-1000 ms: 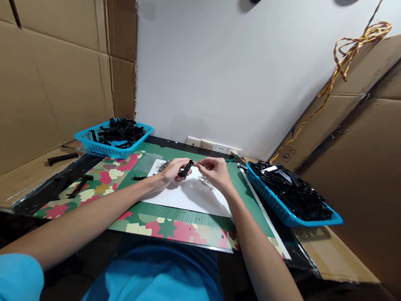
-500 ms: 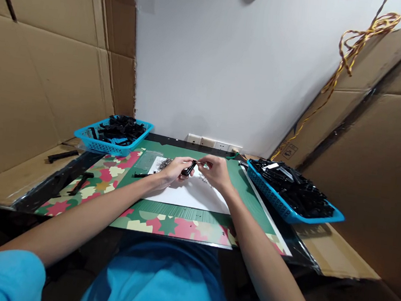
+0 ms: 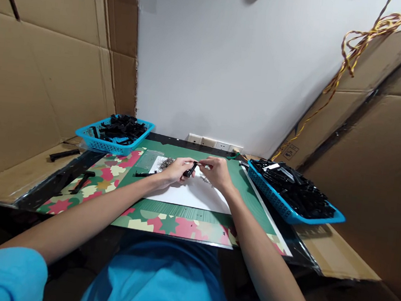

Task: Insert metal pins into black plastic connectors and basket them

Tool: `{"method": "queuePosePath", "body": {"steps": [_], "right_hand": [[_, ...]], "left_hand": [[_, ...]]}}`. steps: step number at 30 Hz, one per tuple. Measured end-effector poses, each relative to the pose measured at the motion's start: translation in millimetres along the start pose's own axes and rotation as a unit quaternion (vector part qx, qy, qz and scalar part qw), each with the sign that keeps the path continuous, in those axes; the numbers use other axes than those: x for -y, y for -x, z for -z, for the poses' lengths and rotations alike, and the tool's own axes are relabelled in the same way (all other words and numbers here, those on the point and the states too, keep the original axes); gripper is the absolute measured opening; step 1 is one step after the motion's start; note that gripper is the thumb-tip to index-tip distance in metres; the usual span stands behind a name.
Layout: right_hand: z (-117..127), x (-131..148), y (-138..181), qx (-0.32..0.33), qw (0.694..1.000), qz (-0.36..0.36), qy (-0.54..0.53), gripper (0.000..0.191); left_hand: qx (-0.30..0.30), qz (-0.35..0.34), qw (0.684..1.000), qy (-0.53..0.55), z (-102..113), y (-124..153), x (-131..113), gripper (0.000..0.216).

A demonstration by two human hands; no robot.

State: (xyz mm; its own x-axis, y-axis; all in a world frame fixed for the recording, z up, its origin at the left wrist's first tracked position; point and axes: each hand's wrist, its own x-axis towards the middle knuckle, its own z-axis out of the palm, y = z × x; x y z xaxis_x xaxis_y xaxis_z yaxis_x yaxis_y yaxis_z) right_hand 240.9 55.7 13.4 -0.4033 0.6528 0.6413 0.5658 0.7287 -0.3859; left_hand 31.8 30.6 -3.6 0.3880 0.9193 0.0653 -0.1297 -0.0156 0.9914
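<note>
My left hand [image 3: 178, 169] is closed around a black plastic part [image 3: 191, 169], holding it tilted above a white sheet [image 3: 184, 198]. At the top end of this part, my right hand [image 3: 216, 170] pinches something small and thin that I cannot make out clearly. Small metal pieces [image 3: 166, 163] lie heaped on the sheet beside my left hand. More of them [image 3: 204, 178] are scattered under my right hand. Another black plastic part [image 3: 143, 175] rests just left of the sheet, partly behind my left wrist.
Blue baskets of black parts stand at the left [image 3: 114, 147] and right [image 3: 288, 210]. Loose black parts lie on the patterned mat [image 3: 81, 183] and the cardboard [image 3: 64, 155]. Cardboard walls flank the table; sockets [image 3: 208, 142] and a yellow cable [image 3: 352, 56] are at the back.
Both hands stay at nearly the same spot over the sheet. The black part and the fingers at its top end have shifted only slightly; the camera view has moved a little.
</note>
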Motion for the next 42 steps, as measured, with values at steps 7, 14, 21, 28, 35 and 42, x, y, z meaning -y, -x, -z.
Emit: {"method": "queuePosePath", "body": {"steps": [7, 14, 21, 28, 35, 42], "right_hand": [[-4.0, -3.3, 1.3, 0.003, 1.000, -0.004, 0.001, 0.025], [-14.8, -6.6, 3.1, 0.023, 0.999, -0.039, 0.005, 0.028], [-12.4, -3.1, 0.9, 0.007, 0.998, -0.057, -0.017, 0.024], [-15.2, -4.6, 2.7, 0.001, 0.998, -0.062, -0.031, 0.024], [-21.7, -6.6, 3.2, 0.007, 0.998, -0.053, -0.015, 0.023], [-9.1, -5.0, 1.0, 0.056, 0.998, -0.028, -0.011, 0.027]], "left_hand": [[0.036, 0.016, 0.998, 0.055, 2.4, -0.8, 2.4, 0.033], [0.030, 0.058, 0.994, 0.082, 2.9, -6.6, 7.8, 0.019], [0.032, 0.093, 0.990, 0.101, 1.5, -3.8, 0.7, 0.013], [0.029, 0.114, 0.986, 0.118, 0.0, -1.0, -2.7, 0.012], [0.028, 0.111, 0.988, 0.104, 0.0, 2.0, -2.1, 0.015], [0.018, 0.118, 0.987, 0.109, -0.5, 1.4, -6.1, 0.016]]}}
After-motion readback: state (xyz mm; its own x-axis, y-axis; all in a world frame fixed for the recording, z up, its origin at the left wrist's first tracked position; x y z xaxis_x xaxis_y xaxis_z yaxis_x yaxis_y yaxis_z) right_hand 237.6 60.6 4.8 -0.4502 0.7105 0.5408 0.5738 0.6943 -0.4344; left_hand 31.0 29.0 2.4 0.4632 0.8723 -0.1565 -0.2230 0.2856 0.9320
